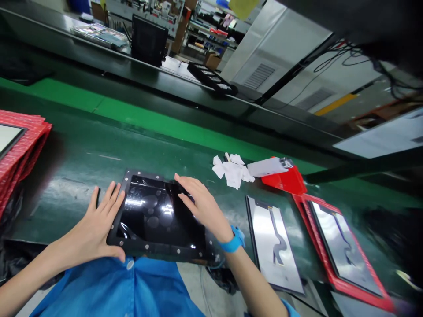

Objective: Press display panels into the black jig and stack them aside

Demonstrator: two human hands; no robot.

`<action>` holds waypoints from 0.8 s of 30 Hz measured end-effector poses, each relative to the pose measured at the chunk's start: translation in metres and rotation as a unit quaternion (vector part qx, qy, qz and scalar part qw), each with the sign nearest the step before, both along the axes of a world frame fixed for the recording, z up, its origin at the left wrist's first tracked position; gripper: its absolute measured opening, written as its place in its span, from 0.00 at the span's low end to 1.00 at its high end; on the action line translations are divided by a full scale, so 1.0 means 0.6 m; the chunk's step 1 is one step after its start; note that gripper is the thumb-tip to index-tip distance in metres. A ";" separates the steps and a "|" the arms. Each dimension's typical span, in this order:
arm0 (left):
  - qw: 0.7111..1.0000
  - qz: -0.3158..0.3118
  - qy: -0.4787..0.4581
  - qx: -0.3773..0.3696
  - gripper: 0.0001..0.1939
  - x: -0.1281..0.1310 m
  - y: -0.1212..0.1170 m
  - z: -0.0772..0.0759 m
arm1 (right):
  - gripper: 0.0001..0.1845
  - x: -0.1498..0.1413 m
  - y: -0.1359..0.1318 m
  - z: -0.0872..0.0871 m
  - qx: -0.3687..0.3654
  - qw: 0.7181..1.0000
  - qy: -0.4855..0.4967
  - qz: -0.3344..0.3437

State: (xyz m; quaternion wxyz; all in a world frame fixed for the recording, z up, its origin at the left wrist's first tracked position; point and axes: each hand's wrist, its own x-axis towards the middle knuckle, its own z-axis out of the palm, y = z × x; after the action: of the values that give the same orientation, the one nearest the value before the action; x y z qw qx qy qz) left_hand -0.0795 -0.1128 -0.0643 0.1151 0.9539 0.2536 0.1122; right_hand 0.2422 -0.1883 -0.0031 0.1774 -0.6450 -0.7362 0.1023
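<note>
A black framed screen panel (158,220) lies at the table's front edge, its glossy face up and reflecting the lights. Round fastener dots line its frame. My left hand (94,229) rests with spread fingers along the panel's left edge, thumb at the lower corner. Over the panel's upper right part reaches my right hand (206,207), fingers stretched out and the thumb apart from them. A blue band (234,240) circles my right wrist. Whether the right fingertips touch the glass I cannot tell.
On the right lie a silver-backed display (264,259) and another display (343,246) on red foam sheets (380,293). White paper scraps (234,171) and a white bottle (267,167) with a metallic top are beyond. More red foam (29,145) is stacked at left.
</note>
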 end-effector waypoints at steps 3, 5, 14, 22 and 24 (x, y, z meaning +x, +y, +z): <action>1.000 0.008 0.008 -0.011 0.71 -0.002 -0.002 0.003 | 0.27 -0.010 0.031 -0.017 -0.016 0.997 -0.067 0.017; 0.999 0.017 0.018 -0.022 0.71 0.000 -0.005 0.006 | 0.28 -0.014 0.037 -0.027 -0.006 0.994 -0.105 0.032; 0.999 0.033 0.020 -0.027 0.70 0.005 -0.011 0.022 | 0.24 -0.005 0.050 -0.043 -0.008 0.985 0.165 -0.047; 0.995 0.025 -0.062 -0.069 0.57 0.004 -0.014 -0.001 | 0.22 0.024 0.049 0.018 -0.106 0.938 0.331 0.006; 0.988 0.052 -0.104 -0.100 0.39 0.012 -0.019 -0.010 | 0.20 0.034 0.048 0.026 -0.124 0.937 0.327 0.002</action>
State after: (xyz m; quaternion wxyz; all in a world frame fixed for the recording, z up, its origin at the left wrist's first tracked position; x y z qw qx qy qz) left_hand -0.0723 -0.1241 -0.0702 0.2297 0.9064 0.2991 0.1903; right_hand 0.2627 -0.1593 0.0126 0.3266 -0.5913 -0.6207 0.3981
